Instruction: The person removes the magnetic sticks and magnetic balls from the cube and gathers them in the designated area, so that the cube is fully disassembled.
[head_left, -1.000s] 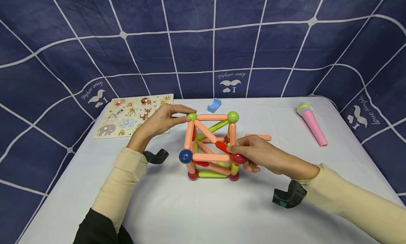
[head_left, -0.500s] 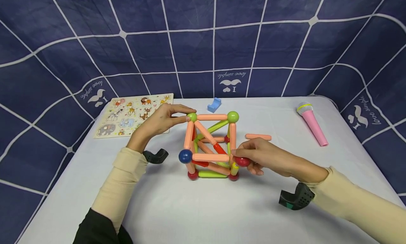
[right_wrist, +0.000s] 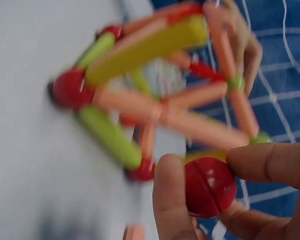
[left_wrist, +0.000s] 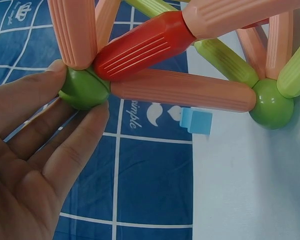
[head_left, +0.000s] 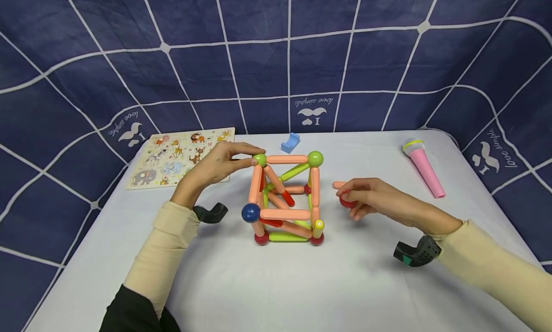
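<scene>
A cube-like frame of magnetic rods and balls stands mid-table, with salmon, green, yellow and red rods. My left hand (head_left: pixel 217 163) pinches the green ball (left_wrist: pixel 85 89) at its back left top corner. To the right of the frame and apart from it, my right hand (head_left: pixel 379 200) holds a red ball (right_wrist: pixel 210 187) between thumb and fingers. A blue ball (head_left: pixel 251 212) marks the front left top corner. At the front right, a yellow rod (head_left: pixel 318 228) rises from a lower red ball, its upper end bare. A diagonal rod with a red end (head_left: pixel 288 198) hangs down inside.
A loose salmon rod (head_left: pixel 339 184) lies behind my right hand, partly covered by it. An animal puzzle board (head_left: pixel 172 164) is at the back left, a blue block (head_left: pixel 290 143) at the back, and a pink toy microphone (head_left: pixel 424 169) at the right.
My right hand has pulled the red ball off the front right top corner and moved right and back with it. The diagonal rod's freed end has dropped. My left hand stays put.
</scene>
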`<act>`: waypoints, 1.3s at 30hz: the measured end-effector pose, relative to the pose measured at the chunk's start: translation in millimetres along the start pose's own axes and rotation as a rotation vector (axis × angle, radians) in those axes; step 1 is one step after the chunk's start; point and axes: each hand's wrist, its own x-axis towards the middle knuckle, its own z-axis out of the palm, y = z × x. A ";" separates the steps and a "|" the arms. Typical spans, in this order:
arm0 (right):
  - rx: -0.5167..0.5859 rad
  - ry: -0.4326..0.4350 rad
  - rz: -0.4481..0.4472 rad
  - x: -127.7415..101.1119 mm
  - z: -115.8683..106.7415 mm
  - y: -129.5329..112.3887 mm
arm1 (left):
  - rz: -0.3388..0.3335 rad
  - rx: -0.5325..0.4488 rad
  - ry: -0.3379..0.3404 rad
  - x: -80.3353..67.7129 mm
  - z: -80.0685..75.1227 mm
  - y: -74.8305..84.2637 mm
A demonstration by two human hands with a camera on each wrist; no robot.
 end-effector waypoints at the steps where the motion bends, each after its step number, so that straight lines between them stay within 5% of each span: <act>1: -0.010 0.015 -0.004 2.1 -4.7 3.7 | 0.001 -0.003 0.000 -0.2 -0.2 0.0; 9: -0.387 0.240 -0.050 18.1 -37.2 28.4 | 0.011 -0.024 -0.002 -1.2 -1.4 0.0; 13: -0.484 0.332 -0.104 31.2 -47.7 33.5 | 0.011 -0.023 0.002 -2.2 -2.1 0.1; 18: -0.525 0.368 -0.156 54.1 -53.1 38.3 | 0.003 -0.032 0.006 -2.7 -1.2 -0.4; 23: -0.544 0.367 -0.118 70.5 -52.5 45.3 | -0.005 -0.031 0.004 -1.7 0.5 0.2; 31: -0.547 0.374 -0.103 67.4 -53.1 39.0 | -0.030 -0.014 0.010 -0.6 0.5 0.8; 35: -0.536 0.517 -0.182 50.7 -53.0 14.1 | -0.034 -0.005 0.005 0.4 0.2 0.3; 39: -0.526 0.623 -0.354 33.3 -33.5 -19.2 | -0.036 -0.002 0.007 0.1 -0.2 -0.4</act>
